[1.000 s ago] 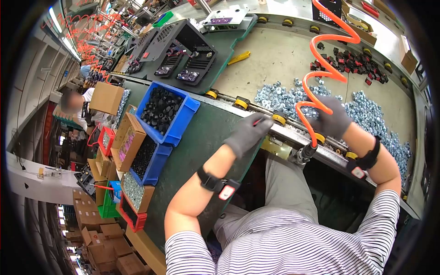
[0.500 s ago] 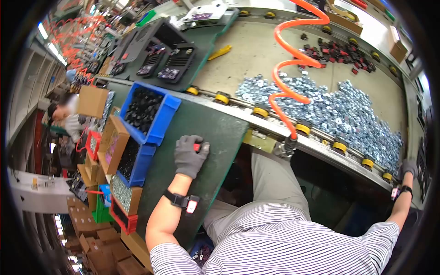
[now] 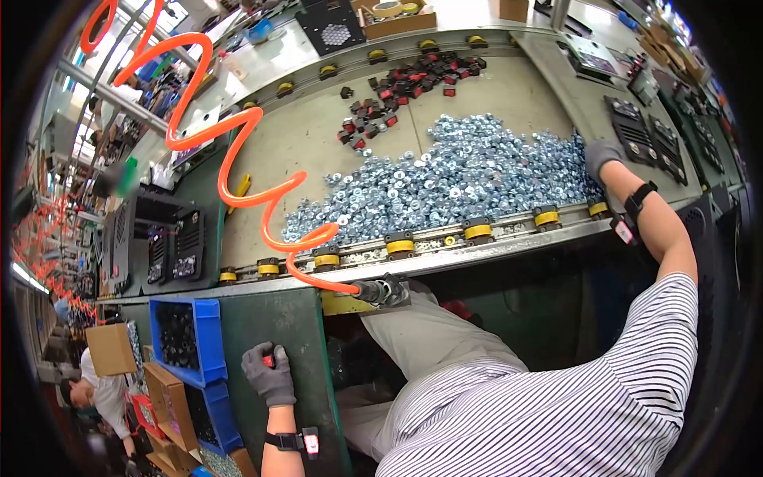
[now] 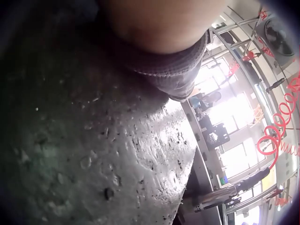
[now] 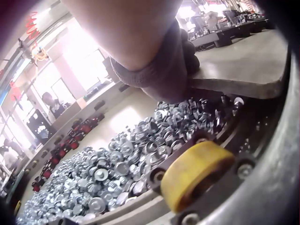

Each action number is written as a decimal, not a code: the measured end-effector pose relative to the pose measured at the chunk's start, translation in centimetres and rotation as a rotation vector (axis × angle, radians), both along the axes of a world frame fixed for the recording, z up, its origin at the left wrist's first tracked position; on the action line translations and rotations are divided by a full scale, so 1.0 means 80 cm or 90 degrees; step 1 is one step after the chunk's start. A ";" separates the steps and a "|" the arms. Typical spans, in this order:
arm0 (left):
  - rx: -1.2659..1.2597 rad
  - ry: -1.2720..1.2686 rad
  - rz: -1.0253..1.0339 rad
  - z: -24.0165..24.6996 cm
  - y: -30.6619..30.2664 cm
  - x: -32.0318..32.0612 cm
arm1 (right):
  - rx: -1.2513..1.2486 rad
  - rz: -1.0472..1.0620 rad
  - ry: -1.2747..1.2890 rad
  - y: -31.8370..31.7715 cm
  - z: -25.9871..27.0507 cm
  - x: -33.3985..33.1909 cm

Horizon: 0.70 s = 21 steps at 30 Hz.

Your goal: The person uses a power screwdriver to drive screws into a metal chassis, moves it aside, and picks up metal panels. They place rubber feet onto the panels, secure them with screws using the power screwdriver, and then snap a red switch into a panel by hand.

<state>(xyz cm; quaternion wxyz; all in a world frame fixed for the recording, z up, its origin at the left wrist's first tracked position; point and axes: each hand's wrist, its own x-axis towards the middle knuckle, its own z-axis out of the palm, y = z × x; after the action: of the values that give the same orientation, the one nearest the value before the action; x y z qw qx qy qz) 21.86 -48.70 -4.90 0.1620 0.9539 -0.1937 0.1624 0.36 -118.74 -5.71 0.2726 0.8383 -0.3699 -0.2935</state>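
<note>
My gloved left hand (image 3: 270,375) rests over the green bench top (image 3: 290,322), fingers curled round a small red rocker switch (image 3: 269,362). In the left wrist view only the glove's cuff and back (image 4: 176,79) show, low over the scuffed surface; the switch is hidden there. With my right arm stretched out, the gloved right hand (image 3: 604,159) grips the near left corner of a grey board (image 3: 556,75). Black slotted panels (image 3: 636,131) lie on that board. Bent fingers (image 5: 190,54) show at the board's edge in the right wrist view, beside a heap of shiny screws (image 3: 445,179).
Yellow rollers (image 3: 477,230) line the rail before the screws. Behind them lies a pile of red-and-black switches (image 3: 413,79). An orange coiled hose (image 3: 230,167) runs to a driver (image 3: 381,292). Blue bins (image 3: 211,342) stand left, near another person (image 3: 103,389).
The head view has swung right. My left hand drew back from the rail onto the green bench with the red switch; my right hand left the screws and reached far right to the grey board.
</note>
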 end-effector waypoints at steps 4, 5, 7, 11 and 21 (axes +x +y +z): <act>-0.013 0.024 0.019 0.002 -0.002 -0.004 | -0.013 0.009 -0.143 0.060 -0.016 0.052; -0.022 0.026 0.011 0.001 -0.001 -0.004 | -0.005 0.055 -0.137 0.099 0.005 0.066; -0.029 0.031 0.003 0.000 0.002 -0.003 | 0.039 0.108 -0.116 0.130 -0.002 0.096; -0.019 0.037 -0.008 0.000 0.005 -0.004 | 0.202 0.167 -0.225 0.220 0.047 0.138; -0.048 0.043 -0.011 0.004 0.005 -0.008 | 0.474 0.189 -0.606 0.241 0.126 0.095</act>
<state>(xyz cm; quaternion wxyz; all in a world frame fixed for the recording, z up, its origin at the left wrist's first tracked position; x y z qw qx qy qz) 21.25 -48.34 -4.56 0.2058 0.9503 -0.1898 0.1361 7.98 -99.49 4.34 -0.1949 0.9586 -0.2031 0.0442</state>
